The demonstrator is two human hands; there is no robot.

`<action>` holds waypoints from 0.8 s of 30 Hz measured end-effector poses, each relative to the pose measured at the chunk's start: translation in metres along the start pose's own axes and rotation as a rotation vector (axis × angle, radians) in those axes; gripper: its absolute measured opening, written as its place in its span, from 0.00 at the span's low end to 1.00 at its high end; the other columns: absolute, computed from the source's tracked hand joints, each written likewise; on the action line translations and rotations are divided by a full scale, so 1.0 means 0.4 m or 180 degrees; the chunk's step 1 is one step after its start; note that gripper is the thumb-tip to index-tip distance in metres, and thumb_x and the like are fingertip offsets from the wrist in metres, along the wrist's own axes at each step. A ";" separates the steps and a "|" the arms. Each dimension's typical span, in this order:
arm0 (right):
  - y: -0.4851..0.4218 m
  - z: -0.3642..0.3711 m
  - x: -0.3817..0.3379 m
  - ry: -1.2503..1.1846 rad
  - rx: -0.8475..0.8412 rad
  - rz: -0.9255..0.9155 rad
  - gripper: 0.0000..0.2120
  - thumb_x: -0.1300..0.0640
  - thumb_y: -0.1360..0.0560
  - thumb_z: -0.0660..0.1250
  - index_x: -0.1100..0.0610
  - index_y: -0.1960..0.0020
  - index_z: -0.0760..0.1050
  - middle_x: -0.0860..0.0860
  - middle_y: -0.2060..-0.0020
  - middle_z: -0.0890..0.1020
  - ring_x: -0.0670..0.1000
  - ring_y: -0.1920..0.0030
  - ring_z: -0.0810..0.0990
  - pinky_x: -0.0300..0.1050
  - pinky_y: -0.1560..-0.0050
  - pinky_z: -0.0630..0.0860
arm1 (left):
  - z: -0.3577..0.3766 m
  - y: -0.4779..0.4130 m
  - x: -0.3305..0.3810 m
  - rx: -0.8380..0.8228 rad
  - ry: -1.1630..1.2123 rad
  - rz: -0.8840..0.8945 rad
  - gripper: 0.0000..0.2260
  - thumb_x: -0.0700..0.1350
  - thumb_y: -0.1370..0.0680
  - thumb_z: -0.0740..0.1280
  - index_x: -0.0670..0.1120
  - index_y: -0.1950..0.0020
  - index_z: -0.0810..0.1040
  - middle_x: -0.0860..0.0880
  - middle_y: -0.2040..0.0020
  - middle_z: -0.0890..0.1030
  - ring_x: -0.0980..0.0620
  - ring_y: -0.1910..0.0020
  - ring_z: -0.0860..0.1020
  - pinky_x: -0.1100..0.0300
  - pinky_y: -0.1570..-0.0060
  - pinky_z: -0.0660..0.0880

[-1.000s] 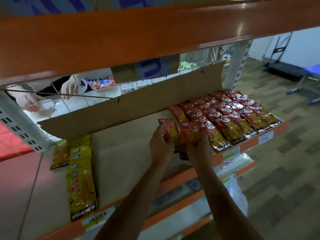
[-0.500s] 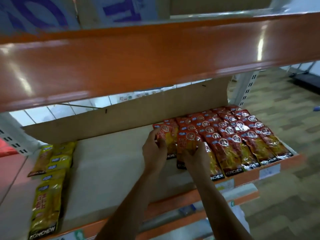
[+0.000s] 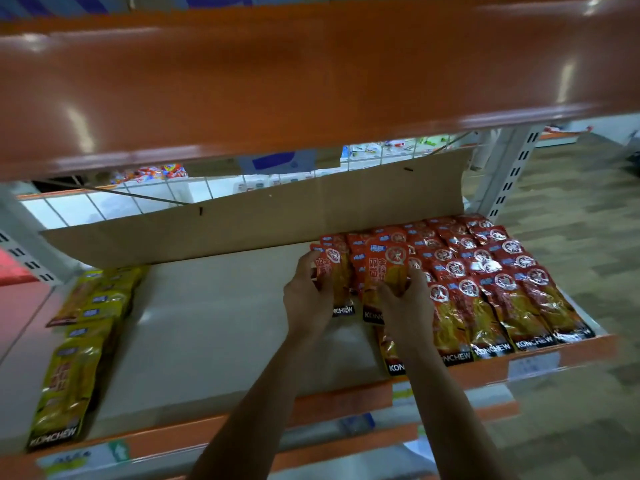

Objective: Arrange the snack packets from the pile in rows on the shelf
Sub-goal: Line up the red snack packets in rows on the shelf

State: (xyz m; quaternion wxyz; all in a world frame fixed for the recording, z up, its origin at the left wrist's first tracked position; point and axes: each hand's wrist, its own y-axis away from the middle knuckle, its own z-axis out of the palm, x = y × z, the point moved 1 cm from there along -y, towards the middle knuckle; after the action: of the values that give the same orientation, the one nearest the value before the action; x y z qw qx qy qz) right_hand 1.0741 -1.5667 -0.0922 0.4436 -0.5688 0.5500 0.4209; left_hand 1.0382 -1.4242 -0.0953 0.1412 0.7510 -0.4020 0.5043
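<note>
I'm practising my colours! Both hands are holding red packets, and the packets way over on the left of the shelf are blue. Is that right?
Almost. The head view shows yellow packets on the left of the shelf, not blue ones. The rest stands: the left hand grips a red packet and the right hand grips a second red packet.

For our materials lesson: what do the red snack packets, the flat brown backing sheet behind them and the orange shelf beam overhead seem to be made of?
Red snack packets: glossy plastic film, likely; crinkled highlights. Flat brown backing sheet: matte cardboard; dull surface, a fold crease. Orange shelf beam: probably painted metal, smooth and semi-gloss; it shows blurred light reflections.
</note>
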 end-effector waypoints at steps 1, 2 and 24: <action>-0.003 -0.003 0.003 0.0007 -0.0006 -0.0016 0.19 0.57 0.26 0.69 0.58 0.37 0.69 0.48 0.60 0.80 0.49 0.62 0.80 0.47 0.63 0.77 | 0.006 0.000 0.002 -0.0009 -0.0021 0.0021 0.18 0.43 0.21 0.65 0.50 0.31 0.72 0.48 0.43 0.81 0.54 0.50 0.80 0.64 0.49 0.73; -0.007 -0.006 0.006 0.0010 -0.0007 -0.0038 0.19 0.58 0.26 0.69 0.58 0.37 0.69 0.47 0.62 0.79 0.46 0.64 0.78 0.43 0.66 0.74 | 0.012 -0.002 0.004 -0.0025 -0.0046 0.0039 0.18 0.44 0.21 0.65 0.50 0.31 0.71 0.48 0.42 0.81 0.54 0.50 0.80 0.63 0.50 0.73; -0.042 -0.031 0.001 0.0168 -0.0282 -0.0260 0.12 0.61 0.26 0.69 0.54 0.49 0.68 0.46 0.69 0.73 0.38 0.75 0.72 0.31 0.77 0.67 | 0.065 -0.031 -0.013 -0.0593 -0.1789 0.0357 0.19 0.47 0.21 0.65 0.54 0.30 0.71 0.46 0.30 0.66 0.47 0.33 0.69 0.53 0.39 0.72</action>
State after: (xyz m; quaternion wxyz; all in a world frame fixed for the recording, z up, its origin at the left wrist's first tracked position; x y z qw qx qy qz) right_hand 1.0908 -1.5786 -0.0889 0.4201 -0.6207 0.5187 0.4113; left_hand 1.0632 -1.4299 -0.1092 0.0647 0.8216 -0.5108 0.2447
